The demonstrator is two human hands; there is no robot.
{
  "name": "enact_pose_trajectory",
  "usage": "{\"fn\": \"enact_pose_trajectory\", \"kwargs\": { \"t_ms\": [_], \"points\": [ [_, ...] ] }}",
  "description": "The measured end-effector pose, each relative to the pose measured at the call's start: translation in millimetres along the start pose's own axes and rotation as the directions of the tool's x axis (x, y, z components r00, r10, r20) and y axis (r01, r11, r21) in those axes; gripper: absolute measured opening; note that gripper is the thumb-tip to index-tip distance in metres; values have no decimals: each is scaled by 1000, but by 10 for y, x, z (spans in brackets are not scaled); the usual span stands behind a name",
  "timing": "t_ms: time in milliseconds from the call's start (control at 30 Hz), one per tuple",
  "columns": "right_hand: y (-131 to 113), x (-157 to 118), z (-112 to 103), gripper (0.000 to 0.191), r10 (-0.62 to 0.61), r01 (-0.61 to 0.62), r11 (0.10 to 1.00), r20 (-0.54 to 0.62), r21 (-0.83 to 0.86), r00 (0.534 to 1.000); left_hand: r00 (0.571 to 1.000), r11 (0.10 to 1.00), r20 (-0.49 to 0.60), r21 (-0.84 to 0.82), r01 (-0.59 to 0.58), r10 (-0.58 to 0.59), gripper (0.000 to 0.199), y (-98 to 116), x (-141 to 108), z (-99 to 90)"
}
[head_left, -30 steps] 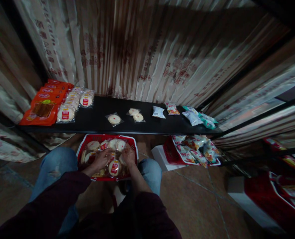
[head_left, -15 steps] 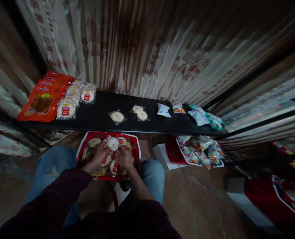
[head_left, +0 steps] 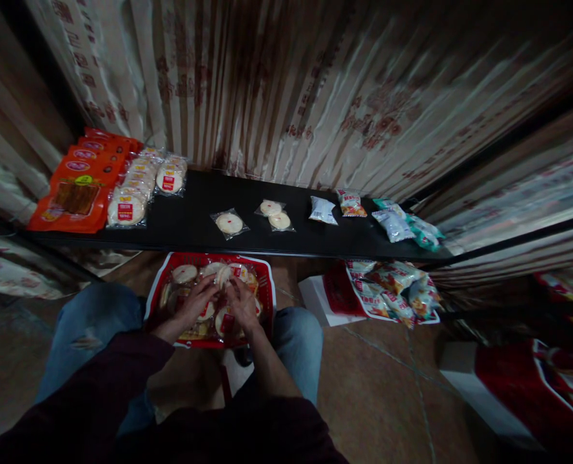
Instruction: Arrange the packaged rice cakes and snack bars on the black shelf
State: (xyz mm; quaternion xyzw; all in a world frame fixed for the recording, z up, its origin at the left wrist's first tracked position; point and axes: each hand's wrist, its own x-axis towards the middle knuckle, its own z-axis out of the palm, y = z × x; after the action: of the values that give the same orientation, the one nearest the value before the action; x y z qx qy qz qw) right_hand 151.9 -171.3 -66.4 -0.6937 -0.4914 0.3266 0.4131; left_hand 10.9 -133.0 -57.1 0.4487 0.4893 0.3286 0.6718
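Note:
Over a red basket [head_left: 270, 290] between my knees, my left hand [head_left: 202, 299] and my right hand [head_left: 242, 304] are closed on the two sides of a packet of round white crackers [head_left: 223, 276]. The packet is tipped partly on edge between my fingertips. Beneath my hands the basket holds several more clear-wrapped cracker packets [head_left: 184, 274], some with red labels. Just beyond the basket is a black shelf [head_left: 194, 222]. A single cracker packet [head_left: 229, 223] lies on it, with an opened-out pair of crackers [head_left: 275, 215] to its right.
At the shelf's left end are orange snack bags [head_left: 76, 190] and a row of overlapped cracker packets [head_left: 126, 207]. White, red and green snack bags [head_left: 391, 224] lie at the right. A second basket of snack bags [head_left: 395, 287] stands below. Printed curtains [head_left: 276, 96] hang behind.
The cracker packet has turned from lying face up to partly on edge, and my fingers have closed in around it. The view has shifted slightly.

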Motion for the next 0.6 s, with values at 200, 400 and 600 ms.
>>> {"fn": "enact_pose_trajectory", "kwargs": {
  "t_ms": [200, 400, 600],
  "points": [
    [-141, -20, -83, 45, 91, -92, 985, 10, 147, 996, 979, 980, 169, 145, -137, 112, 53, 105, -72, 2],
    [-172, 0, -97, 42, 148, -148, 945, 21, 290, 989, 965, 972, 232, 168, -162, 121, 55, -79, 28, 37],
    [-138, 16, -124, 40, 225, -208, 937, -30, 280, 974, 949, 948, 268, 222, -226, 163, 52, -98, 16, 60]
  ]
}}
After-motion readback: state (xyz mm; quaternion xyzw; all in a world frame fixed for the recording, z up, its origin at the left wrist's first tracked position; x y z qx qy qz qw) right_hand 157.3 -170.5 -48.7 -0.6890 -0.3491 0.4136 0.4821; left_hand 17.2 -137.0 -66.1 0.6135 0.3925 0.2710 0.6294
